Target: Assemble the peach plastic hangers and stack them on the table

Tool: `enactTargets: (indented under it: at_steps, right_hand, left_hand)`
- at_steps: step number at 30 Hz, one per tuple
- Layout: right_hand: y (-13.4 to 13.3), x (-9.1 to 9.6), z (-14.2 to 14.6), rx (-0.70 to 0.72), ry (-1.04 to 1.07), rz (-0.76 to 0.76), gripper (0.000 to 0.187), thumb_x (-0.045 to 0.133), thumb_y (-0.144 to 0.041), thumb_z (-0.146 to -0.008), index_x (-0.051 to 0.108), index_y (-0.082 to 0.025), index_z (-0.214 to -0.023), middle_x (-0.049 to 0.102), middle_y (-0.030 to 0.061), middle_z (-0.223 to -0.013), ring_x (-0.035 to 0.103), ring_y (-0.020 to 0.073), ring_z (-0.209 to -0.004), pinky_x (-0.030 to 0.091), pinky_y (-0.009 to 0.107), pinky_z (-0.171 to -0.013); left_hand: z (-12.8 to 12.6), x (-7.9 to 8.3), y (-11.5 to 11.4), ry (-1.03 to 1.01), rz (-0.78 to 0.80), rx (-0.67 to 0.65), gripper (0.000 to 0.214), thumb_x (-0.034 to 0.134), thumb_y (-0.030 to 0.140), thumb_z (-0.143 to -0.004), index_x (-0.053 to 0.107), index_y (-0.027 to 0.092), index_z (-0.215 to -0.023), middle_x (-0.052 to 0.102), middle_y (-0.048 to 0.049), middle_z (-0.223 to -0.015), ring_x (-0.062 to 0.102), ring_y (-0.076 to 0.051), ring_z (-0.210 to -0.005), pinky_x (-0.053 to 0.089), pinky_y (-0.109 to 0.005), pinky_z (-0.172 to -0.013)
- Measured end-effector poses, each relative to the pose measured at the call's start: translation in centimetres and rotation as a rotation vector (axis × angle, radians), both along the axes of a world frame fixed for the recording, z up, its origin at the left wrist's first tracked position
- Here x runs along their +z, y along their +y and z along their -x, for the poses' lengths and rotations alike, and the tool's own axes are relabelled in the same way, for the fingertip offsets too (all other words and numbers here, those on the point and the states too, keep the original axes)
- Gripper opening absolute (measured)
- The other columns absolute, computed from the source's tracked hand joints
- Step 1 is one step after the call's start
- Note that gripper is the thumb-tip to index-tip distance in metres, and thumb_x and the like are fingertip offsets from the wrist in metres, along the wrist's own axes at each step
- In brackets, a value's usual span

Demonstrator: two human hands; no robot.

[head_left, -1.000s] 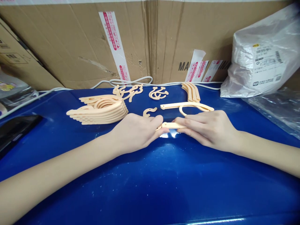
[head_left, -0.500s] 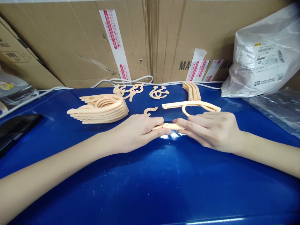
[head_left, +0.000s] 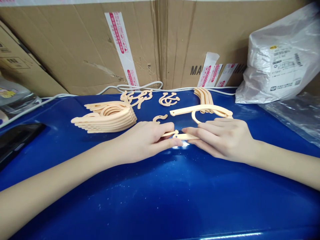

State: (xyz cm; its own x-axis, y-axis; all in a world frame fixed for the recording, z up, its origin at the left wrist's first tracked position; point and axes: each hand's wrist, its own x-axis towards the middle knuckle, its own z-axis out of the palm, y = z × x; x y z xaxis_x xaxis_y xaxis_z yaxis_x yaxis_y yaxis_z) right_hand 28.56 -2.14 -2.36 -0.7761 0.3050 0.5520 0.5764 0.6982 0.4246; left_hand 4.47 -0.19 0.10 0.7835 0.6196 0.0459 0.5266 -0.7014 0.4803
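Note:
My left hand (head_left: 157, 135) is closed in a pinch on a slim beige hanger hook (head_left: 170, 134), whose knobbed end sticks out past the fingertips while the rest is hidden. Between the thumb and fingers of my right hand (head_left: 220, 136) is a beige hanger arm (head_left: 186, 136) with a hole at its tip. The two tips meet or nearly meet; contact is hard to tell. Just behind the right hand lies another hanger arm (head_left: 200, 109), with a curved piece (head_left: 195, 117) below it. A loose hook (head_left: 160, 118) rests beyond my left fingers.
Stacked folded hangers (head_left: 107, 118) sit left on the blue table (head_left: 160, 200). Loose hooks (head_left: 169, 99) and more hanger arms (head_left: 203, 95) lie at the back. A white cable (head_left: 140, 87) runs before cardboard boxes (head_left: 82, 43). A wrapped parcel (head_left: 277, 66) stands right, a black device (head_left: 20, 140) left.
The knobbed end of the piece in my left hand has risen slightly above the tip of the hanger arm in my right hand. Both hands keep their grip.

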Motion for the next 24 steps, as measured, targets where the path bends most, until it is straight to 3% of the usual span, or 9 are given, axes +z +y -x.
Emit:
enactTargets:
  at_steps: [4,8,14,19,24]
  right_hand:
    - [-0.15,0.21,0.21,-0.021,0.019,0.071,0.027,0.05,-0.039,-0.097,0.065,-0.017,-0.101,0.068,-0.0023,-0.068,0.062,0.0121,-0.059,0.039,0.026,-0.057]
    - [-0.04,0.13,0.3,-0.025,-0.015,0.102,0.029,0.043,-0.035,-0.101,0.061,-0.017,-0.086,0.067,-0.0009,-0.07,0.059,0.012,-0.056,0.036,0.026,-0.054]
    - [0.19,-0.3,0.17,-0.006,-0.015,0.153,0.029,0.038,-0.033,-0.103,0.058,-0.016,-0.091,0.07,-0.0004,-0.077,0.061,0.0114,-0.057,0.035,0.028,-0.051]
    - [0.17,-0.2,0.17,0.01,-0.022,0.145,0.029,0.038,-0.032,-0.103,0.058,-0.016,-0.09,0.07,-0.0007,-0.076,0.061,0.0109,-0.056,0.035,0.027,-0.051]
    - [0.11,-0.13,0.2,0.01,-0.004,0.179,0.028,0.04,-0.033,-0.102,0.059,-0.017,-0.091,0.068,-0.0016,-0.072,0.061,0.0112,-0.056,0.036,0.027,-0.051]
  left_hand:
    - [-0.12,-0.29,-0.21,0.079,-0.17,0.008,0.039,0.049,0.048,-0.095,0.035,0.021,-0.071,0.034,0.0082,-0.055,0.035,-0.01,-0.045,0.022,-0.024,-0.049]
    - [-0.32,-0.5,-0.2,0.127,-0.211,0.04,0.037,0.048,0.046,-0.096,0.036,0.021,-0.071,0.034,0.0082,-0.053,0.036,-0.012,-0.045,0.021,-0.023,-0.048]
    - [-0.38,-0.4,-0.32,0.148,-0.188,0.043,0.037,0.045,0.047,-0.097,0.038,0.021,-0.071,0.039,0.0075,-0.052,0.041,-0.013,-0.045,0.022,-0.023,-0.047]
    - [-0.51,-0.34,-0.33,0.208,-0.259,0.034,0.038,0.038,0.049,-0.099,0.041,0.021,-0.073,0.042,0.0068,-0.052,0.044,-0.014,-0.044,0.021,-0.023,-0.045]
    - [-0.67,-0.63,-0.65,0.358,-0.515,0.044,0.036,0.042,0.046,-0.098,0.047,0.018,-0.076,0.047,0.0039,-0.05,0.045,-0.014,-0.041,0.016,-0.023,-0.042]
